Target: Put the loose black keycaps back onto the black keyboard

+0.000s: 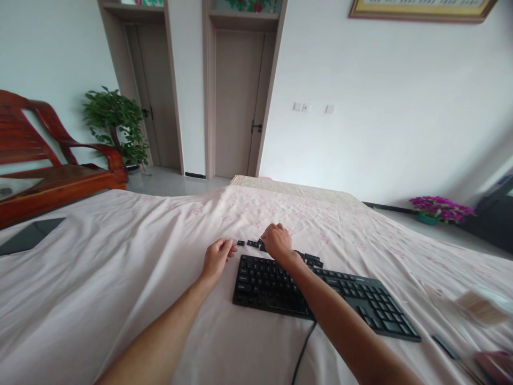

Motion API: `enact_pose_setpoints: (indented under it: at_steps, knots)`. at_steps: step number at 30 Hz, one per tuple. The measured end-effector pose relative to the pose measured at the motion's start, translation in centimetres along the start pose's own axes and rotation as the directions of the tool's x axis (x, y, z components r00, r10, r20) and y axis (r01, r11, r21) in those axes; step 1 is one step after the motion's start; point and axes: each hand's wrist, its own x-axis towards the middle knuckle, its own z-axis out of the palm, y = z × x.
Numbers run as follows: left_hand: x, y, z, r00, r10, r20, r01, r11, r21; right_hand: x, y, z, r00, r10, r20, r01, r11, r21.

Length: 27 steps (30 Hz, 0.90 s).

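While the black keyboard (352, 294) is lying on the creased floral cloth (160, 267), loose keycaps (252, 244) are resting beyond its far edge. The left hand (217, 258) is resting beside them; the right hand (277, 241) is curving over them (whether the fingers are gripping anything cannot be told). Two doors (240, 96) are facing the room.

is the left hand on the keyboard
No, the left hand is over the cloth left of the keyboard, near a loose key.

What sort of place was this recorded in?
Probably a room in a home, perhaps a living room: it has a red-brown wooden seat, a leafy potted plant and a framed wall hanging.
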Motion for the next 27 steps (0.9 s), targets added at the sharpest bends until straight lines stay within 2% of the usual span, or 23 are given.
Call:
enact_pose_setpoints:
  at_steps: [5, 16, 27]
  knots:
    - [0.2, -0.2, 0.0, 1.0, 0.0, -0.007, 0.0, 1.0, -0.006, 1.0, -0.2, 0.9, 0.999, 0.013, 0.042, -0.011, 0.999, -0.031]
    - [0.3, -0.3, -0.1, 1.0, 0.017, 0.006, -0.017, 0.999, 0.04, 3.0, -0.5, 1.6, 0.991, 0.061, 0.12, -0.052, 0.996, -0.077]
    - [0.6, -0.7, -0.1, 1.0, 0.022, 0.015, -0.023, 0.999, 0.033, 3.7, -1.3, 2.4, 0.97, 0.094, 0.227, -0.06, 0.987, -0.152]
